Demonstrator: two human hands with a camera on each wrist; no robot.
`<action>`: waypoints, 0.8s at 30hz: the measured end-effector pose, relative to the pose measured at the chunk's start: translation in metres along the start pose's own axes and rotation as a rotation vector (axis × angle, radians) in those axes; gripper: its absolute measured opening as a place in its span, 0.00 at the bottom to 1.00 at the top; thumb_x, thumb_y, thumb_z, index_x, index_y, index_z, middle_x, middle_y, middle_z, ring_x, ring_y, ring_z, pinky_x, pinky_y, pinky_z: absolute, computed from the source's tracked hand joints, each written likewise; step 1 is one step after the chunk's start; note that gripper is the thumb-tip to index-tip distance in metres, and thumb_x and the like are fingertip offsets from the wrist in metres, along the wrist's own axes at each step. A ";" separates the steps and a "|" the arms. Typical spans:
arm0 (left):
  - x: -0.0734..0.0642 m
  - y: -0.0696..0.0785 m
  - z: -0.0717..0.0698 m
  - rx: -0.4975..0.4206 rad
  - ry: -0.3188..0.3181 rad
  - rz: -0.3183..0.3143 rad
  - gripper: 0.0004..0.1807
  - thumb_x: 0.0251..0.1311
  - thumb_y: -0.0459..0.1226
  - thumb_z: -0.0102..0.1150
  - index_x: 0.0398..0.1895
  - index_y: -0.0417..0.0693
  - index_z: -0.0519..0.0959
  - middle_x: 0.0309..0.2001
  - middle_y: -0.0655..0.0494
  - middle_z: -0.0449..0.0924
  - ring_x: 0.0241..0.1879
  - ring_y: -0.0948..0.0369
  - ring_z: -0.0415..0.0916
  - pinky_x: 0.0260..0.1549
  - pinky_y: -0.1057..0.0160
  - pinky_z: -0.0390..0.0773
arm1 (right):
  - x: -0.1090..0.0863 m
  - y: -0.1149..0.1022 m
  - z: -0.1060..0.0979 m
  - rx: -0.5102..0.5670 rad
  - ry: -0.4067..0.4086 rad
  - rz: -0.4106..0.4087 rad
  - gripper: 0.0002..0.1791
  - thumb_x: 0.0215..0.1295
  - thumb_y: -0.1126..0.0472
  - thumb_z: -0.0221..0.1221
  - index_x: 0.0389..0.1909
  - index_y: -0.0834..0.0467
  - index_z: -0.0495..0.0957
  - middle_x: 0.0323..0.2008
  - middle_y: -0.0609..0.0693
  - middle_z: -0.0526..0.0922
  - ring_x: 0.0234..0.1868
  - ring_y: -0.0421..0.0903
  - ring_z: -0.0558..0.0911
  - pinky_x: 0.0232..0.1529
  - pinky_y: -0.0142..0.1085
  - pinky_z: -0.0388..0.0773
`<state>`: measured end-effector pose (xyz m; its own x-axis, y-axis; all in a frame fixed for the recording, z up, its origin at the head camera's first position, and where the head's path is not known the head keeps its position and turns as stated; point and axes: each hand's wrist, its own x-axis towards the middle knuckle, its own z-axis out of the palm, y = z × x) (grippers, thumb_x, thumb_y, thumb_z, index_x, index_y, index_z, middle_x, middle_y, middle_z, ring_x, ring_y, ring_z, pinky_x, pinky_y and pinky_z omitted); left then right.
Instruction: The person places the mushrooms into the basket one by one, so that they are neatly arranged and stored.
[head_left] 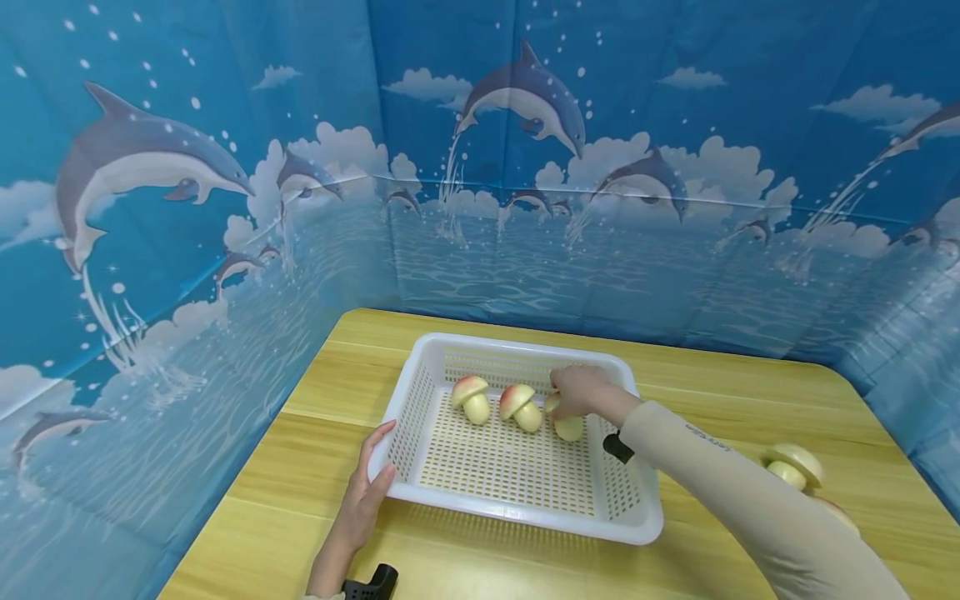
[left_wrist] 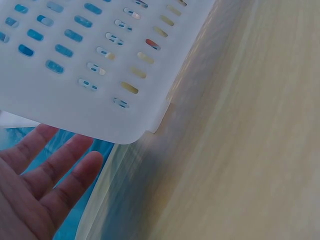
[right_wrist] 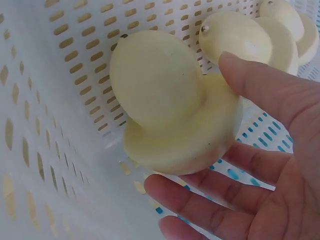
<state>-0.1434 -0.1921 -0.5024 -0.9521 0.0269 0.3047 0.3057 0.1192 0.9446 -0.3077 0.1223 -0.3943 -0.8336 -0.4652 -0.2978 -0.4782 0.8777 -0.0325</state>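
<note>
Alongside, two mushrooms (head_left: pixel 521 407), right grip (head_left: pixel 583 390) holding a third (head_left: pixel 568 428), left grip (head_left: pixel 362 493) spread against basket (head_left: pixel 525 516), sleeve (head_left: pixel 750 492) overlapping another (head_left: pixel 837 510)

With my right hand (right_wrist: pixel 285 190) I am holding a pale yellow mushroom-shaped piece (right_wrist: pixel 165 90) by its cap, my thumb (right_wrist: pixel 260 82) resting on the cap's near edge and my fingers (right_wrist: pixel 200 205) spreading below it, some disappearing behind it. The rounded stem is pointing away from my palm, a small dark spot showing at its end. Just past my thumb tip a second mushroom-shaped piece (right_wrist: pixel 235 37) is lying, and beyond that a third (right_wrist: pixel 282 17) is sitting close beside it. All three are showing inside a white slotted basket (right_wrist: pixel 120 210), whose side wall is rising across from my fingertips; blue is showing through slots behind my fingers.
</note>
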 end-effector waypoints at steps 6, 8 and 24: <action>0.000 -0.001 0.000 0.008 0.001 0.006 0.29 0.67 0.36 0.38 0.72 0.57 0.54 0.65 0.42 0.61 0.58 0.44 0.65 0.49 0.51 0.69 | -0.005 0.001 -0.004 -0.002 0.006 -0.002 0.20 0.53 0.47 0.67 0.36 0.57 0.74 0.27 0.47 0.73 0.27 0.45 0.70 0.26 0.38 0.65; 0.000 -0.001 0.000 0.012 0.003 0.010 0.29 0.67 0.36 0.38 0.72 0.56 0.54 0.65 0.42 0.62 0.57 0.44 0.65 0.49 0.51 0.70 | -0.009 -0.001 -0.008 -0.023 0.017 -0.009 0.21 0.53 0.47 0.67 0.37 0.58 0.74 0.27 0.47 0.72 0.27 0.45 0.70 0.25 0.39 0.65; -0.001 -0.001 0.000 0.010 0.008 -0.007 0.29 0.66 0.37 0.38 0.72 0.58 0.54 0.66 0.43 0.60 0.58 0.44 0.65 0.49 0.49 0.69 | -0.056 -0.009 -0.034 0.015 0.230 -0.074 0.32 0.56 0.45 0.65 0.56 0.61 0.74 0.46 0.58 0.78 0.30 0.49 0.79 0.27 0.44 0.74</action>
<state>-0.1427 -0.1920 -0.5032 -0.9541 0.0184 0.2990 0.2988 0.1293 0.9455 -0.2666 0.1364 -0.3446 -0.8385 -0.5405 -0.0690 -0.5373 0.8412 -0.0609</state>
